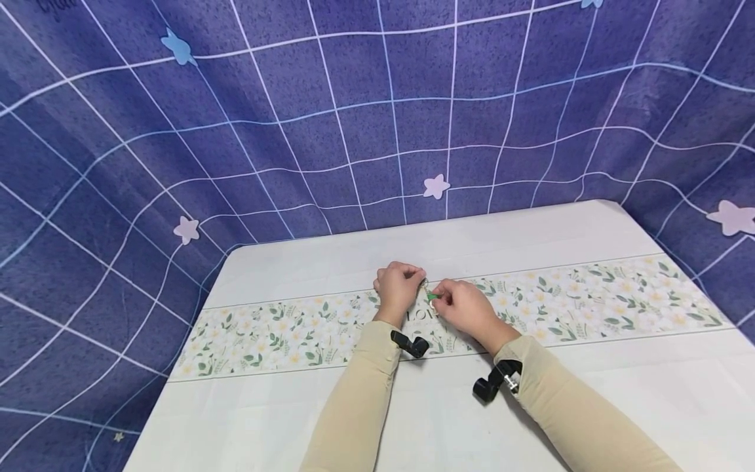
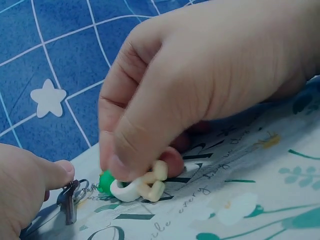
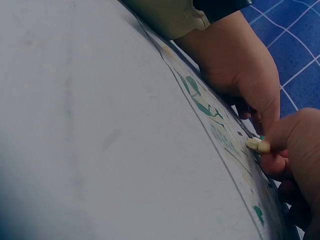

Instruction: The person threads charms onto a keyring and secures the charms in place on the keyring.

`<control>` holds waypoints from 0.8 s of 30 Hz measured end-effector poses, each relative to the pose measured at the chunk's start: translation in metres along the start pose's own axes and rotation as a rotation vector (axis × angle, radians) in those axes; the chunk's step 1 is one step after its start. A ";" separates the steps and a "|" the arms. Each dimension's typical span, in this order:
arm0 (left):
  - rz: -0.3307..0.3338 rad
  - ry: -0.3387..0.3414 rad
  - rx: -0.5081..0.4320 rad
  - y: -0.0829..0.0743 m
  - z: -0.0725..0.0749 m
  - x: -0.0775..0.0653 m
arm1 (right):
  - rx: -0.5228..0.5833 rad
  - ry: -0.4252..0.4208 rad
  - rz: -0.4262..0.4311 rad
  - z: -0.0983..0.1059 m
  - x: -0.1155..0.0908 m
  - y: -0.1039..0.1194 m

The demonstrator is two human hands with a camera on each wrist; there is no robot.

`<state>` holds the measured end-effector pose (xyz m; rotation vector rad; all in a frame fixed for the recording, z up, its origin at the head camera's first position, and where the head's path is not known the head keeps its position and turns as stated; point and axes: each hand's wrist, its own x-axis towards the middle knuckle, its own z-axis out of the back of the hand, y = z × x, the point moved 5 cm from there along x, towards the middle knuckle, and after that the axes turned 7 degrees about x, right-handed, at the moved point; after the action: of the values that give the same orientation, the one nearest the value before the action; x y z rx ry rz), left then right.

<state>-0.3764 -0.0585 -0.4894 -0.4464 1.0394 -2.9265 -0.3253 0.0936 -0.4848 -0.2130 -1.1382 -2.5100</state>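
In the head view, my left hand (image 1: 396,292) and right hand (image 1: 468,308) meet over the middle of the table. Between them is a keychain with a small figurine (image 2: 127,191), green at the top, with a white body and cream legs. My right thumb and fingers pinch the figurine from above. A short chain (image 2: 91,190) joins it to a metal key ring (image 2: 83,187) carrying a dark key (image 2: 69,202). My left thumb and fingertips pinch the ring beside the key. From the right wrist view, only the figurine's cream legs (image 3: 257,145) stick out clearly from my fingers.
Both hands work over a floral printed band (image 1: 283,331) with lettering, which runs across the white table (image 1: 259,419). Behind the table hangs a blue curtain (image 1: 366,131) with a grid and stars. Black camera mounts (image 1: 411,344) are strapped to both wrists.
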 end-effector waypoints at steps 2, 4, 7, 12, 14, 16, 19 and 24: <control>-0.011 0.001 0.005 0.000 0.000 0.000 | -0.017 -0.009 -0.002 0.001 0.000 0.000; -0.029 0.000 0.012 -0.001 0.000 0.000 | -0.024 -0.016 0.000 0.001 0.000 -0.001; -0.055 0.004 0.031 -0.001 -0.001 -0.001 | -0.030 -0.013 0.000 0.000 0.001 -0.001; -0.077 0.015 0.058 0.000 -0.001 -0.002 | -0.030 0.006 -0.002 -0.001 0.001 -0.001; -0.081 0.012 0.066 0.000 0.000 -0.003 | -0.032 0.010 0.001 -0.001 0.001 -0.001; -0.084 0.011 0.063 0.000 0.001 -0.004 | -0.036 0.011 0.003 -0.002 0.001 -0.002; -0.087 0.004 0.050 0.000 0.003 -0.004 | -0.043 0.011 0.003 -0.002 0.000 -0.002; -0.073 0.003 0.039 0.001 0.003 -0.004 | -0.050 0.014 -0.004 -0.002 -0.001 -0.003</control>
<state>-0.3720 -0.0605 -0.4891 -0.4896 0.9853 -3.0063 -0.3255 0.0937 -0.4883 -0.2062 -1.0722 -2.5415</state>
